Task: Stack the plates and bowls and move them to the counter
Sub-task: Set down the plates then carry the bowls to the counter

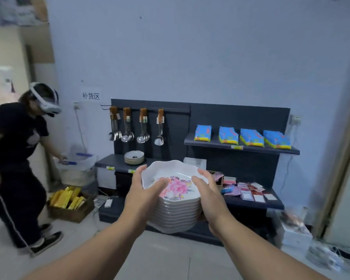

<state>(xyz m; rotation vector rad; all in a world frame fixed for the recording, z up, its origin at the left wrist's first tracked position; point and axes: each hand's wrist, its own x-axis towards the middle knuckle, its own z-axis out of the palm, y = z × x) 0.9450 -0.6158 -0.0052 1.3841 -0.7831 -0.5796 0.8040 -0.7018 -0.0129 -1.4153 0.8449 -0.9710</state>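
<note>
Mid-air: left hand [143,191], right hand [209,194] grip stack of white scalloped bowls with pink flower print [175,216], fingers [140,170] curled over top rim.

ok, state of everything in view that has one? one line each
floral plate stack, nested, upright, held in the air.
left hand, grips the stack's left side, thumb inside the top plate.
right hand, grips the right side, thumb over the rim.
shelf bowls, stacked on the left shelf.
ladles, hanging from hooks.
blue packets, lined up on the upper shelf.
yellow packets, in a box on the floor.
</note>
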